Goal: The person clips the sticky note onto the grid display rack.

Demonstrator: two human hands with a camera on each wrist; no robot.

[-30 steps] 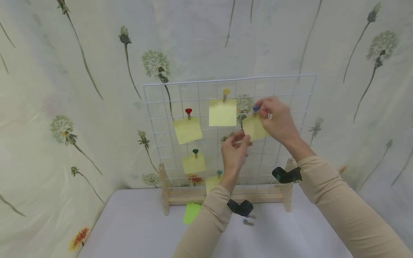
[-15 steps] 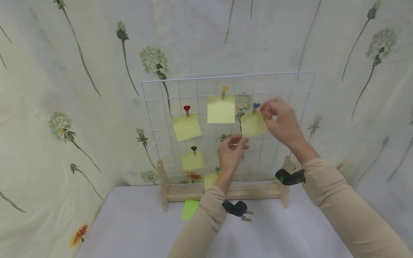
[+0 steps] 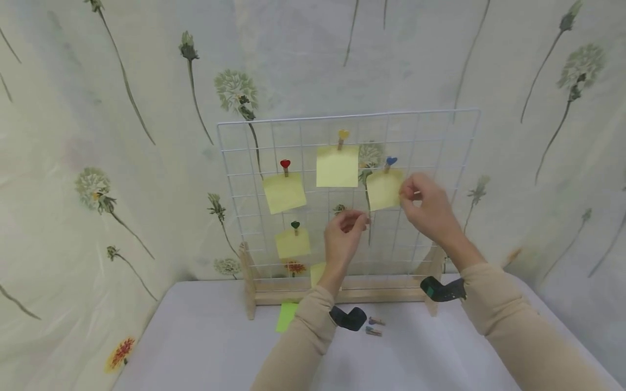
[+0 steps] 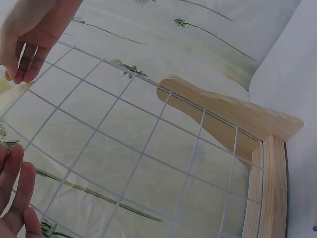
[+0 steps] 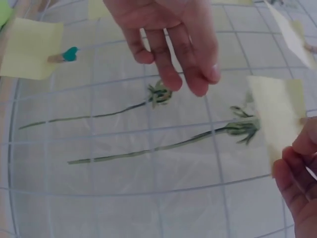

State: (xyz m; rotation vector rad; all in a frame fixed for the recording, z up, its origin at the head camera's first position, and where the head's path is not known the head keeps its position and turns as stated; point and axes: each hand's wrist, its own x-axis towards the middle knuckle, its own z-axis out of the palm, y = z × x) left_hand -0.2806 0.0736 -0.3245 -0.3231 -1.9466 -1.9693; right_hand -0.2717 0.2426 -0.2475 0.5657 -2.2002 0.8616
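Note:
A yellow sticky note (image 3: 383, 190) hangs on the white wire grid (image 3: 424, 141) from a clothespin with a blue heart (image 3: 391, 161). My right hand (image 3: 427, 209) pinches this note's right edge between thumb and fingers; the right wrist view shows the fingertips at the edge of the note (image 5: 277, 114). Lower and to the left, my left hand (image 3: 344, 233) hovers in front of the grid with loosely bent fingers and holds nothing. In the right wrist view the left hand (image 5: 171, 42) has its fingers apart from the note.
More yellow notes hang from heart clothespins: one under a yellow heart (image 3: 344, 134), one under a red heart (image 3: 285, 163), one under a green heart (image 3: 295, 224). Wooden feet (image 3: 248, 279) support the grid. A bright green note (image 3: 286, 316) and loose clothespins (image 3: 374, 331) lie on the white table (image 3: 205, 336).
My right hand has let go of the blue-heart clothespin and moved down to the note's right edge. My left hand has released the note's lower left corner and drawn down and left.

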